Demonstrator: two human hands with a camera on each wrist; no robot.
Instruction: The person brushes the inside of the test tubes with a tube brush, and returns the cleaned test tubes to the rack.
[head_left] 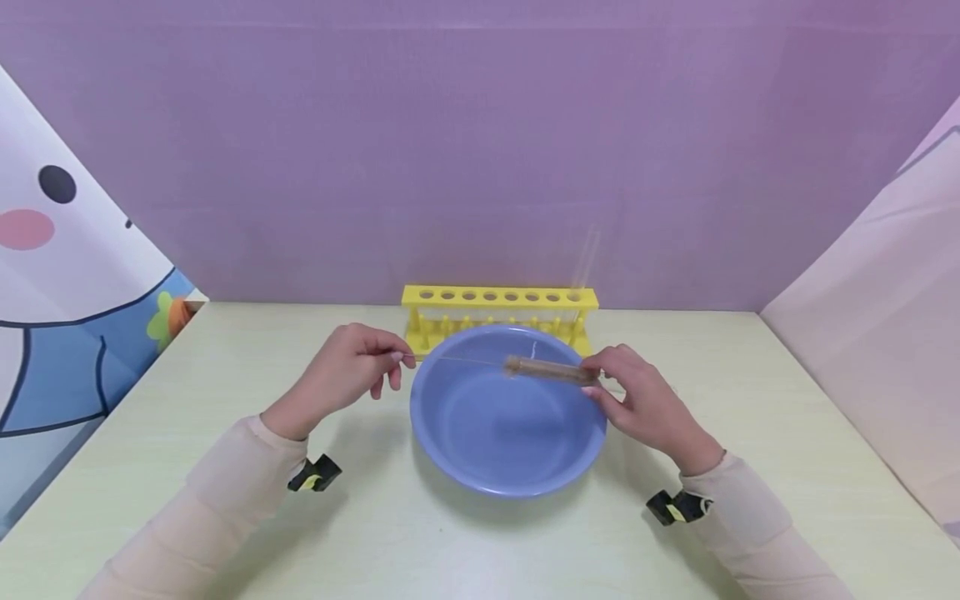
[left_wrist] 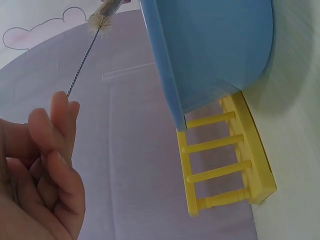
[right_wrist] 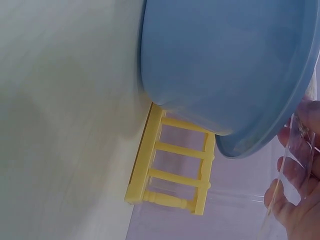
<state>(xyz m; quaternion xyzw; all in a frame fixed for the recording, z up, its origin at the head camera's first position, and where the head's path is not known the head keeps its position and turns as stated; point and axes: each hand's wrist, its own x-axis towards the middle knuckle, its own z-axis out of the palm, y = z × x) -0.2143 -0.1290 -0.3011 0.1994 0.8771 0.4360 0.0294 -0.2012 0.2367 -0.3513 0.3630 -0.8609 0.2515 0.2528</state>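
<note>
Over the basin, my left hand (head_left: 347,371) pinches the thin twisted-wire handle of a test tube brush (left_wrist: 84,59). My right hand (head_left: 645,402) holds a clear test tube (right_wrist: 286,162) by its right end between thumb and fingers. Most of the brush's tan bristles lie inside the tube, and a tuft sticks out at its mouth, facing my left hand. Tube and brush run nearly level in one line above the blue basin (head_left: 510,482), toward its far side. The basin's inside shows only its blue wall and bottom.
Behind the basin stands a yellow test tube rack (head_left: 498,295), partly hidden by the rim. Another clear test tube (head_left: 587,262) leans in its right-end hole. A purple backdrop (head_left: 480,150) rises behind the pale table (head_left: 450,550), with printed cloth at both sides.
</note>
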